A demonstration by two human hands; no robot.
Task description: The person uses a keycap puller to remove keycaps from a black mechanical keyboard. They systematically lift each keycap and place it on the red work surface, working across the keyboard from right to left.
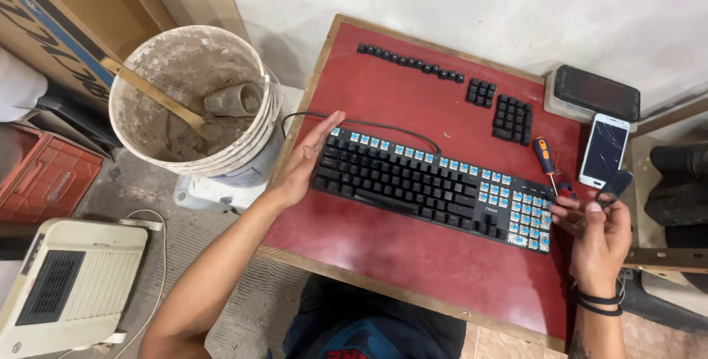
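The left hand (304,163) rests open against the left end of a black keyboard (435,185) on a red table (413,256), while the right hand (599,237) pinches a dark keycap puller (616,185). Removed keycaps (512,119) lie beyond, beside a screwdriver (546,161) and two phones (603,149)

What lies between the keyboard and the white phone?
In the head view, an orange-handled screwdriver lies on the red table between the keyboard and the white phone.

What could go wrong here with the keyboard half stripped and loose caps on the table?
1. The removed keycaps lie loose near the table's far edge; a bump might send them off.
2. The white phone sits partly over the edge beside the right hand and could slip.
3. The left hand braces the keyboard by the corner above the dirty bucket; a shove may tip it over.
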